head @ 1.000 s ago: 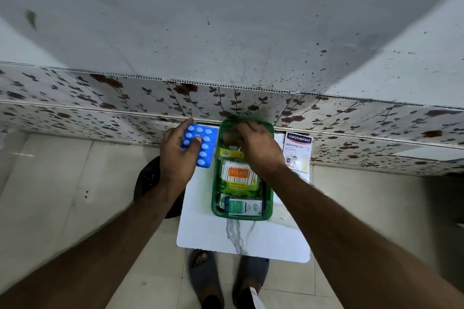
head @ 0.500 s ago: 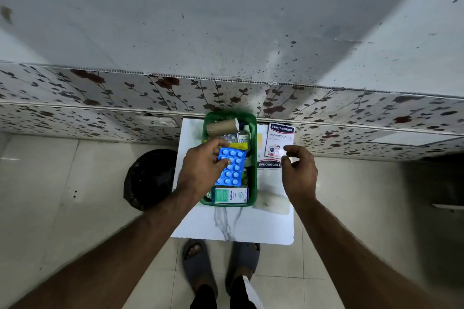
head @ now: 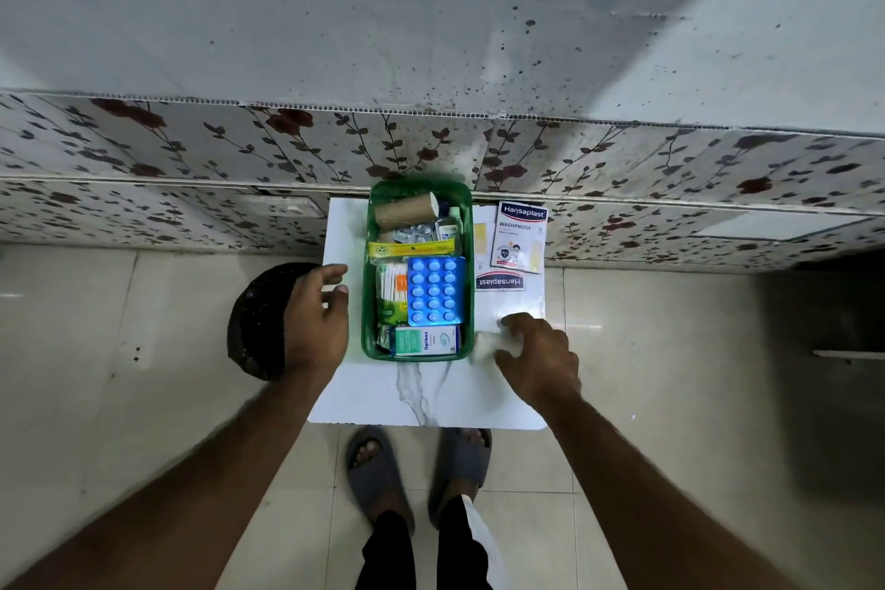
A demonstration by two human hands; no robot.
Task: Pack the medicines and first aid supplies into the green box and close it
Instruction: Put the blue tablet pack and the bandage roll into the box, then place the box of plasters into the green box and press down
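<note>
The right hand (head: 538, 357) has its grip closed around a white roll (head: 488, 344) that sits on the white worktop (head: 431, 398). Just to the left of that grip is the green box (head: 368, 302), with its top open. The left hand (head: 316, 321) is on the other side of the box, near its wall but not touching it. Its grip is loose and open, with nothing in it. Between the two hands, inside the box, a blue pill sheet (head: 436, 290) lies on top. A white and green carton (head: 426, 340) lies at the near end, and a brown roll (head: 407, 208) is at the far end. Past the right grip, two plaster packs (head: 519, 237) lie on the worktop beside the box
</note>
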